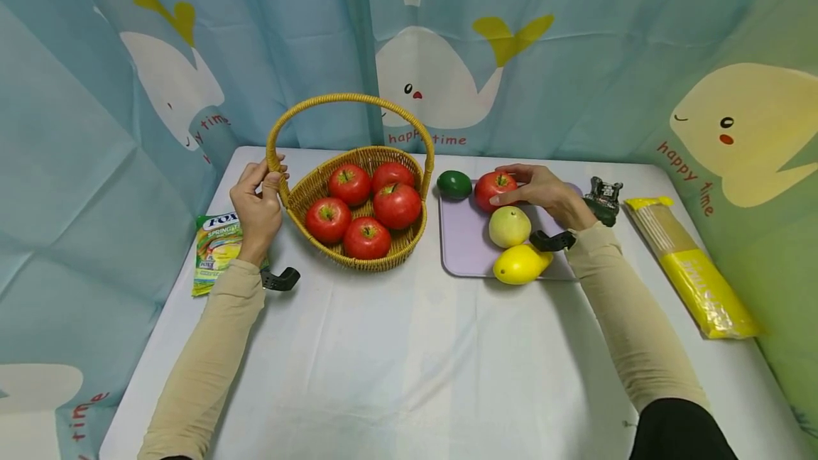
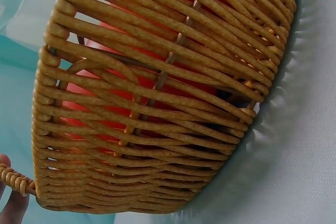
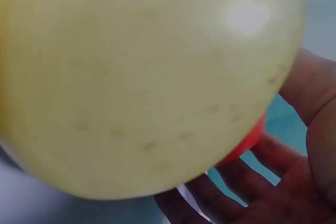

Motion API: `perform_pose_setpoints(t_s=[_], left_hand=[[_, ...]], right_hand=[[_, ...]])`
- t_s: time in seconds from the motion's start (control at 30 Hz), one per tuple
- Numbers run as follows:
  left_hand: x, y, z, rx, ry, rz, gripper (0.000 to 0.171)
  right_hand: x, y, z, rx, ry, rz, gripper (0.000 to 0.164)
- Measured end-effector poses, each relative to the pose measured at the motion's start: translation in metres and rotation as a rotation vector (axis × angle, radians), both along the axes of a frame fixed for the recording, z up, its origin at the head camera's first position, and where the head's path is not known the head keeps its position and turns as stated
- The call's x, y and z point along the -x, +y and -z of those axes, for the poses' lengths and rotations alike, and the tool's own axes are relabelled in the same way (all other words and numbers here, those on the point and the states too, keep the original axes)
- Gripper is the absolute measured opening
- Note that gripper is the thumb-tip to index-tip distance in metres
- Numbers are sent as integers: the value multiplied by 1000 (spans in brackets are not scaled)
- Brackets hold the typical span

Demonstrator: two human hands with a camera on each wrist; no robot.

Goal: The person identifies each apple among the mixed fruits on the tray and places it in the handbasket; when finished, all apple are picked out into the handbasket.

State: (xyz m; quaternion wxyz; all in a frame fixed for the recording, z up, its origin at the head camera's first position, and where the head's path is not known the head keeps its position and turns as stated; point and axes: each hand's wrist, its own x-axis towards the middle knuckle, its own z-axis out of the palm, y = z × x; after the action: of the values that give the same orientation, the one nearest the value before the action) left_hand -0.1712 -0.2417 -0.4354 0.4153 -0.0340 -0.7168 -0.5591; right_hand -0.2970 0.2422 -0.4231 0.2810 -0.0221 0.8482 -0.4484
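My left hand grips the wicker basket's handle near its left base. Inside the basket sit several red apples; the left wrist view shows its woven side close up, with red behind the gaps. Over the lavender tray, my right hand holds another red apple between thumb and fingers. Just in front of that apple lies a pale yellow-green round fruit, which fills most of the right wrist view and hides much of the held apple there.
A lemon lies at the tray's front edge, and a dark green oval fruit at its back left corner. Right of the tray are a dark packet and a yellow pasta bag. A green FOX packet lies by my left wrist.
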Motion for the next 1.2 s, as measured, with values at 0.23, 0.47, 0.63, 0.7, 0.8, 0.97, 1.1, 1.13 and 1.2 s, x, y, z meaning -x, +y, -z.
perform_pose_setpoints(t_s=[0.23,0.47,0.63,0.7,0.8,0.97,1.1,1.13,1.2], left_hand=[[2,-2,1,0,-13,-8,21],[2,-6,3,-7,0,24,21],[1,-5,3,-6,-6,43,22],[1,-6,2,-7,-1,44,22],[0,-6,1,-10,7,49,22],[0,-6,1,-11,5,45,22],[1,-7,3,-2,7,47,23],[1,-7,3,-2,7,49,23],[0,-7,3,-3,7,57,23]], right_hand=[[-2,-3,0,-36,31,-9,93],[-1,-6,2,-40,64,2,93],[-2,-2,1,-22,83,56,94],[-2,0,-2,-10,107,64,94],[-2,3,-6,17,148,68,92],[-5,3,-17,47,197,89,87],[-11,1,-24,112,222,106,80],[-12,0,-25,130,229,107,79],[-15,-1,-29,164,243,108,78]])
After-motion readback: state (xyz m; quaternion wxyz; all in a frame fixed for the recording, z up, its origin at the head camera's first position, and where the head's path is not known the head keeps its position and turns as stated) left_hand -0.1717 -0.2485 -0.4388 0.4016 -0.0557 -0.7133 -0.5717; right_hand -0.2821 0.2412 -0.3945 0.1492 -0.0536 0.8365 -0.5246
